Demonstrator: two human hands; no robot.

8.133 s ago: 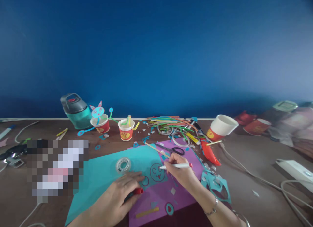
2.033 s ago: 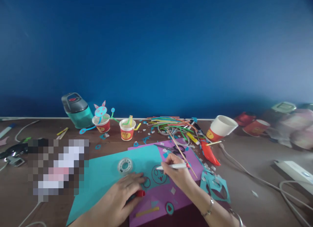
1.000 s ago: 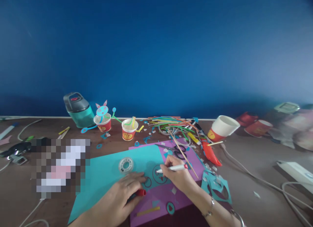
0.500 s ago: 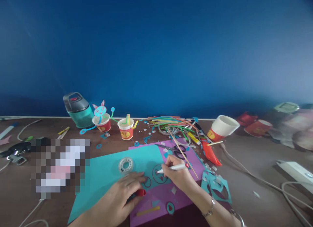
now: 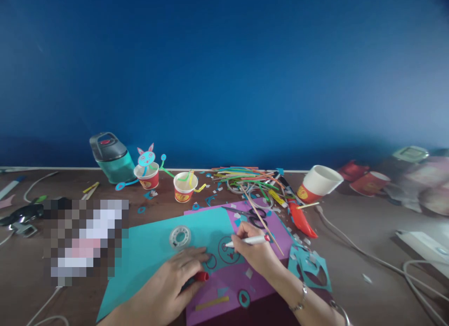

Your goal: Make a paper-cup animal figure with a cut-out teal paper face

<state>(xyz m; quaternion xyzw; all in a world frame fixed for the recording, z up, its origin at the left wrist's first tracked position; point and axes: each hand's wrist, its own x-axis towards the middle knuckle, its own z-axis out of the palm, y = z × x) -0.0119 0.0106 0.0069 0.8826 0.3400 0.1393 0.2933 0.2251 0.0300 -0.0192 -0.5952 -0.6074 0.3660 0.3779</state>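
A white marker with a red end (image 5: 256, 240) is pinched in my right hand (image 5: 254, 251), its tip on a round face drawing (image 5: 229, 256) on the turquoise sheet (image 5: 140, 251). My left hand (image 5: 175, 274) presses on that sheet beside a smaller drawn circle (image 5: 211, 261), with a red cap (image 5: 201, 276) held in its curled fingers. A white tape roll (image 5: 180, 237) lies just above my left hand. Under the turquoise sheet is a purple sheet (image 5: 210, 312), carrying a small cut turquoise ring (image 5: 243, 298) and a yellow strip (image 5: 212, 303).
Behind stand a paper cup with a cat figure (image 5: 149, 178), another cup (image 5: 184, 190), a teal container (image 5: 117, 164) and a larger cup (image 5: 317, 183). Pipe cleaners (image 5: 245, 175), scissors (image 5: 257, 218), a wooden stick (image 5: 261, 218) and scraps lie near my right hand; a cable (image 5: 361, 251) runs right.
The two small cups at the back have shifted slightly right, and the yellow piece in the second has changed its tilt. Both hands stay nearly in place.
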